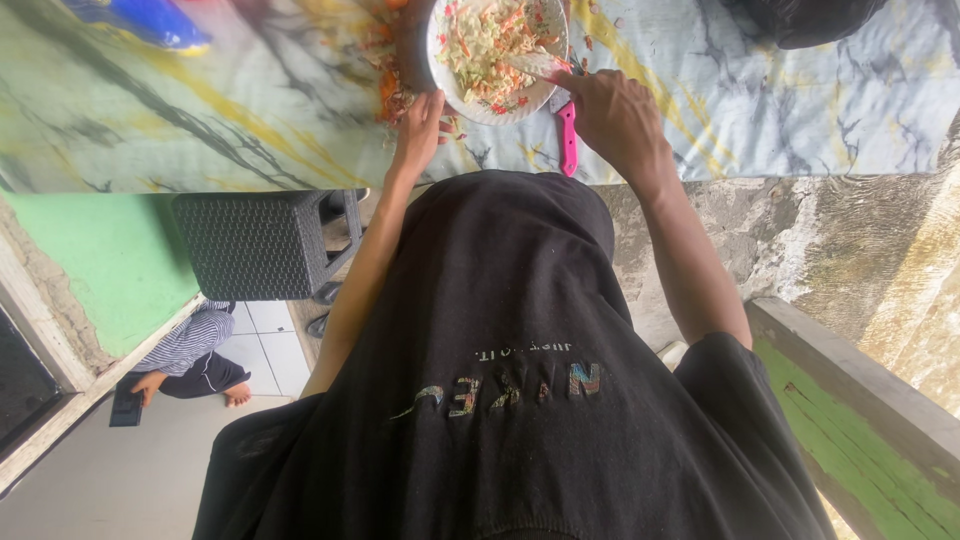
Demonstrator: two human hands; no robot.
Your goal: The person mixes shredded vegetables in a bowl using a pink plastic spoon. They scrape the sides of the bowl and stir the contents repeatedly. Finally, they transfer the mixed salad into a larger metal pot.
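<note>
Two hands at a salad plate, left hand spread beside it, right hand gripping a pink-handled knife

Your right hand grips a pink-handled knife at the plate of chopped vegetables; your left hand rests at its seven o'clock edge.

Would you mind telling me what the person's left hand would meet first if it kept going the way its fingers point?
Probably the heap of shredded vegetables just beyond the left hand, beside the plate; depth is unclear.
</note>
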